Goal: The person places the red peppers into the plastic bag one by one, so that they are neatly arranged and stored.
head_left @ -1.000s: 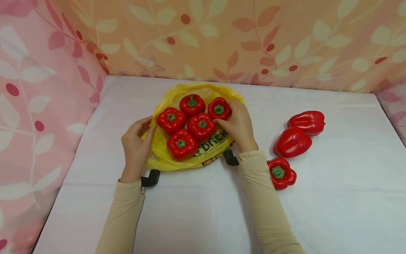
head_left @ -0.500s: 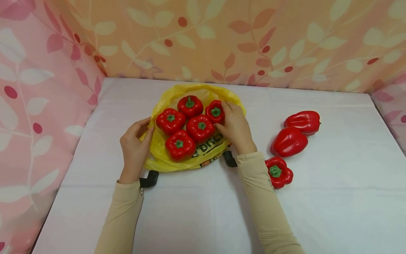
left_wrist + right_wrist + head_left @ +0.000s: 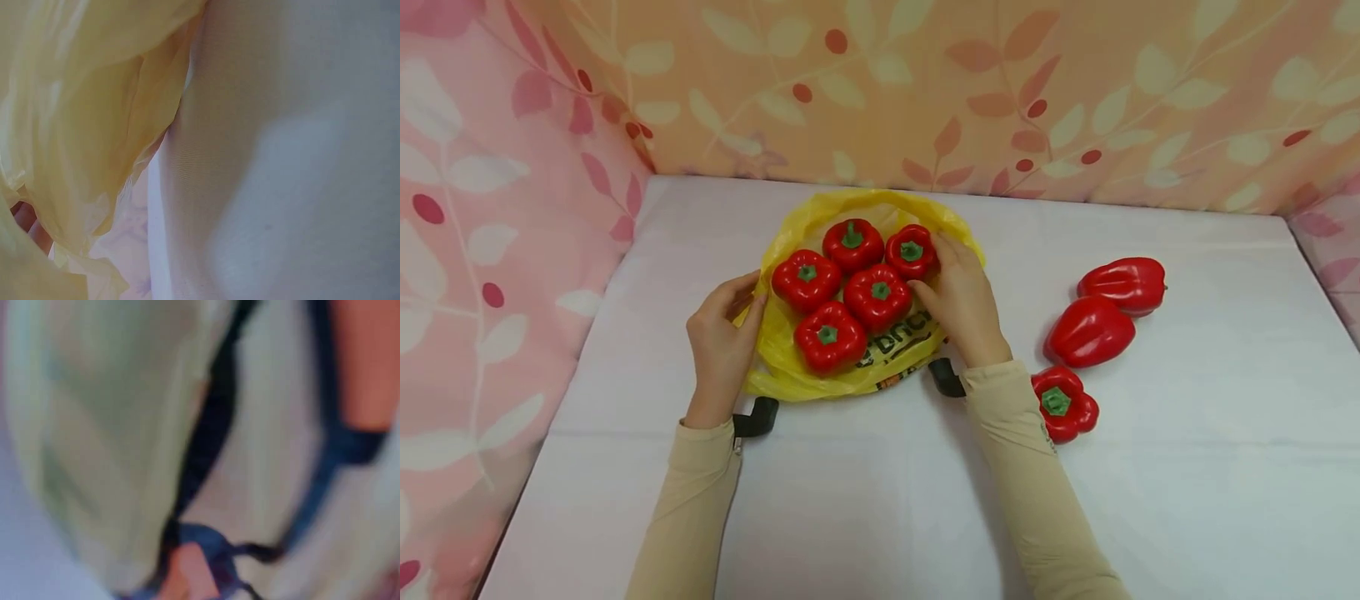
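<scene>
Several glossy red bell peppers with green stems, one of them the middle pepper (image 3: 877,298), sit in a yellow plastic bag (image 3: 775,367) with its mouth spread wide. My left hand (image 3: 718,333) pinches the bag's left edge between thumb and fingers. At the bag's right side, my right hand (image 3: 962,296) has its fingers and thumb curved about the right-hand bell pepper (image 3: 912,252). The left wrist view shows the yellow bag (image 3: 75,112) hanging over a few fingertips (image 3: 28,222). In the blurred right wrist view, the bag's printed side (image 3: 125,425) fills most of the picture.
Three more red bell peppers lie on the white tablecloth to the right: a far one (image 3: 1122,286), a middle one (image 3: 1090,332) and a near one (image 3: 1063,404), partly behind the right sleeve (image 3: 1022,442). Flowered cloth (image 3: 865,100) hangs at the back and left.
The right-hand pepper has shifted slightly left in the bag; it tilted half a second ago and is more upright now. My right hand stays beside it. The left hand keeps its place.
</scene>
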Available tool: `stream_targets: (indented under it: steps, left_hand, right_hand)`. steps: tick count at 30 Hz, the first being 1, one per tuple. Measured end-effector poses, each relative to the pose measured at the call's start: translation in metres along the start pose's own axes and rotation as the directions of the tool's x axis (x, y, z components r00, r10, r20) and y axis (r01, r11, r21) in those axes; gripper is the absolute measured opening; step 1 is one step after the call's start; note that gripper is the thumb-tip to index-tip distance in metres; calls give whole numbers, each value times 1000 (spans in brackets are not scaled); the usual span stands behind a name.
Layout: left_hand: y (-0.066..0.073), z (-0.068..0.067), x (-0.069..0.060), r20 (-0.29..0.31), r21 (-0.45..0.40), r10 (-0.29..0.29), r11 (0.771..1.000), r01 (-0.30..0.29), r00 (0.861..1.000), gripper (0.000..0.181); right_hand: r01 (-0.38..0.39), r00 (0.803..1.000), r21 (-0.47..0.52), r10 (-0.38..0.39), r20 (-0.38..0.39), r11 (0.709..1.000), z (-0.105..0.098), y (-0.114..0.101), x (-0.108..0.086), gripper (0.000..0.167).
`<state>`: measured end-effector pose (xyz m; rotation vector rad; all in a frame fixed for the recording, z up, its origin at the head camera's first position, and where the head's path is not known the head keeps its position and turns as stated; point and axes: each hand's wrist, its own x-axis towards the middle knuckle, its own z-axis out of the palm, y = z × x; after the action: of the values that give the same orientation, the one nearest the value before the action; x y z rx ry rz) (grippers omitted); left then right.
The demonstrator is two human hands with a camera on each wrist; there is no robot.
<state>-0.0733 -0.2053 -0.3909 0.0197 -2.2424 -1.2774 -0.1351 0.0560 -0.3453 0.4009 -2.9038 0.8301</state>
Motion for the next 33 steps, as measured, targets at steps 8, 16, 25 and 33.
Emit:
stream_targets:
  steps: [8,16,25,33]
  left_hand:
    - [2,2,2,-3,-6,-1,1000,1,1000,27]
    - [3,1,2,3,-1,-24,1000,24,1000,27]
    - [0,1,0,0,-6,-42,999,42,999,27]
    - [1,1,1,0,-18,-38,999,38,999,27]
  right_hand:
    - [32,999,87,-34,12,996,-26,-2,-46,55]
    - [204,975,209,-217,39,956,-25,13,-76,39]
    - [344,931,103,-353,91,933,-18,15,-77,26]
    - [318,929,57,-323,182,946,-25,17,-81,14]
